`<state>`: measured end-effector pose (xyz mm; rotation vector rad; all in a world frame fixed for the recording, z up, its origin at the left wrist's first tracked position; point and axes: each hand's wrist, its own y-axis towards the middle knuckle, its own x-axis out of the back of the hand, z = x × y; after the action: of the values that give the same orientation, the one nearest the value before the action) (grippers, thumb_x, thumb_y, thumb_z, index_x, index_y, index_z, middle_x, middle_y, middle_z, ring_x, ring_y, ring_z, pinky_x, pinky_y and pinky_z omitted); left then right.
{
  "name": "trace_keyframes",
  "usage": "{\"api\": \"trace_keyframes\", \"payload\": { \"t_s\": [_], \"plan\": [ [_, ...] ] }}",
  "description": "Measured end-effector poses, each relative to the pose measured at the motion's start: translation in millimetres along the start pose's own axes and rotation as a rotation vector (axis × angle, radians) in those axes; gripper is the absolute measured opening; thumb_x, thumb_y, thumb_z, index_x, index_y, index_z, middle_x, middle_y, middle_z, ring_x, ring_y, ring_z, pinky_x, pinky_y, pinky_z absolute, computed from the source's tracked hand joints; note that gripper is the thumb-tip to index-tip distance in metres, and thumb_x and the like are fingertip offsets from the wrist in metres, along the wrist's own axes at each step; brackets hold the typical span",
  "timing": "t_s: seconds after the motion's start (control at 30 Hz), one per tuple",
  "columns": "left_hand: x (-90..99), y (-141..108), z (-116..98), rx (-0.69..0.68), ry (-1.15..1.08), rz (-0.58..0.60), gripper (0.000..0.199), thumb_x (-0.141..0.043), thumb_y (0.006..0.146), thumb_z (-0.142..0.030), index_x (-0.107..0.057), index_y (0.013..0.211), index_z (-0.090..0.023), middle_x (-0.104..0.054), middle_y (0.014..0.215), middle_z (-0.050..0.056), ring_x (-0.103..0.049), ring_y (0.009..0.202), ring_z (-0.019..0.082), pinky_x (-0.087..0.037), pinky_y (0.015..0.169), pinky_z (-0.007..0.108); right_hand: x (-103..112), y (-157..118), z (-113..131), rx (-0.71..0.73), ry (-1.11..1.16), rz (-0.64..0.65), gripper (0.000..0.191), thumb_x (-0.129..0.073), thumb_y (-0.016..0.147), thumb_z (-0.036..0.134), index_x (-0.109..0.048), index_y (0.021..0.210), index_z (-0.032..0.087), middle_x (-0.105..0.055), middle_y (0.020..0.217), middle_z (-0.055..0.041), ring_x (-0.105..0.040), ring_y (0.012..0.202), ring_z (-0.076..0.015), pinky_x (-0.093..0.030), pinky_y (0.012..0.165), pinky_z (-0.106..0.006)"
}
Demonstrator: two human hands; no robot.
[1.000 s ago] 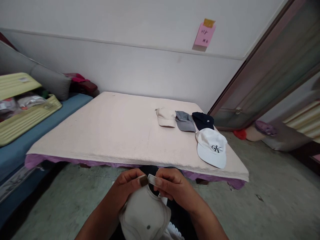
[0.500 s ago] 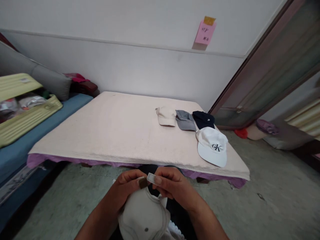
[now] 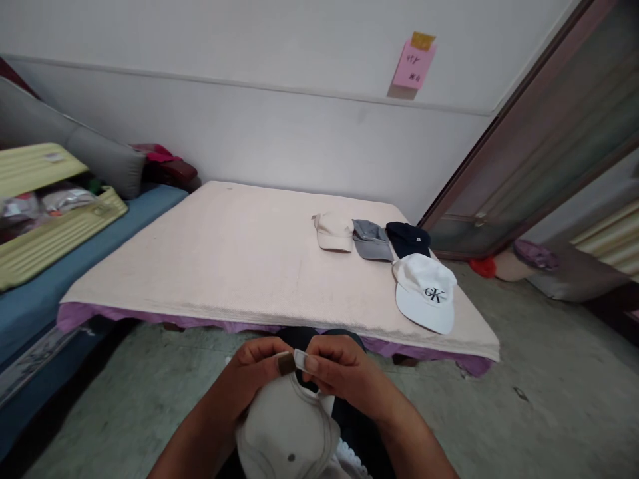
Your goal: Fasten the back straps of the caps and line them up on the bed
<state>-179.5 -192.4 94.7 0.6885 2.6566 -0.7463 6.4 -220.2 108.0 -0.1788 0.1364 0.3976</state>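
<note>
Low in the head view, a pale baseball cap (image 3: 287, 426) lies over my lap with its back opening toward the bed. My left hand (image 3: 254, 372) pinches the cap's strap end with a brown-gold buckle (image 3: 286, 363). A whitish strap end (image 3: 301, 359) is pinched between the thumb and fingers of my right hand (image 3: 339, 369). The two ends meet or nearly touch; I cannot tell whether the strap is inside the buckle. On the bed lie a beige cap (image 3: 333, 233), a grey cap (image 3: 372, 239), a navy cap (image 3: 408, 238) and a white cap (image 3: 425, 293) with black letters.
The bed (image 3: 224, 259) has a cream cover over a purple cloth. At the left, a yellow case (image 3: 60, 226) with packets sits on a blue mattress (image 3: 150, 206) beside a grey cushion (image 3: 100, 146). A pink note (image 3: 413, 66) hangs on the wall.
My right hand has shifted slightly left, and the whitish strap end now sits closer against the buckle. My left hand stays nearly still.
</note>
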Motion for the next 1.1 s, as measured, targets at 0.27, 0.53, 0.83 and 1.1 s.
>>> {"api": "trace_keyframes", "payload": {
  "t_s": [0.27, 0.53, 0.83, 1.1],
  "plan": [
    [1.2, 1.7, 0.6, 0.020, -0.015, 0.031, 0.018, -0.075, 0.068, -0.031, -0.066, 0.068, -0.015, -0.060, 0.057, 0.000, -0.046, 0.046, 0.007, -0.032, 0.046, 0.019, -1.0, 1.9, 0.1, -0.011, 0.111, 0.025, 0.033, -0.060, 0.081, 0.045, -0.059, 0.070, 0.013, -0.036, 0.046, 0.0076, -0.026, 0.042, -0.0041, -0.018, 0.042, -0.020],
    [-0.2, 3.9, -0.6, 0.007, -0.049, 0.064, 0.017, -0.074, 0.069, -0.030, -0.065, 0.066, -0.015, -0.059, 0.054, -0.002, -0.044, 0.045, 0.006, -0.031, 0.045, 0.018, 1.3, 0.4, 1.8, -0.059, 0.202, 0.051, 0.032, -0.062, 0.080, 0.043, -0.059, 0.073, 0.012, -0.038, 0.046, 0.0074, -0.027, 0.040, -0.0030, -0.016, 0.040, -0.019],
    [-4.9, -0.7, -5.2, 0.007, -0.011, 0.069, 0.021, -0.073, 0.069, -0.033, -0.065, 0.065, -0.014, -0.060, 0.055, 0.000, -0.044, 0.046, 0.007, -0.031, 0.046, 0.019, 2.2, 1.6, -0.5, -0.027, 0.136, 0.104, 0.031, -0.062, 0.080, 0.042, -0.061, 0.072, 0.011, -0.040, 0.046, 0.0067, -0.030, 0.041, -0.0037, -0.019, 0.041, -0.018],
    [-3.3, 0.7, -4.2, 0.027, 0.060, 0.075, 0.020, -0.068, 0.073, -0.033, -0.064, 0.066, -0.015, -0.054, 0.051, -0.002, -0.039, 0.044, 0.006, -0.026, 0.045, 0.020, 8.2, 0.8, 12.2, -0.046, -0.047, 0.104, 0.030, -0.062, 0.079, 0.042, -0.061, 0.073, 0.013, -0.042, 0.053, 0.0054, -0.031, 0.047, -0.0045, -0.022, 0.044, -0.019]
  ]
}}
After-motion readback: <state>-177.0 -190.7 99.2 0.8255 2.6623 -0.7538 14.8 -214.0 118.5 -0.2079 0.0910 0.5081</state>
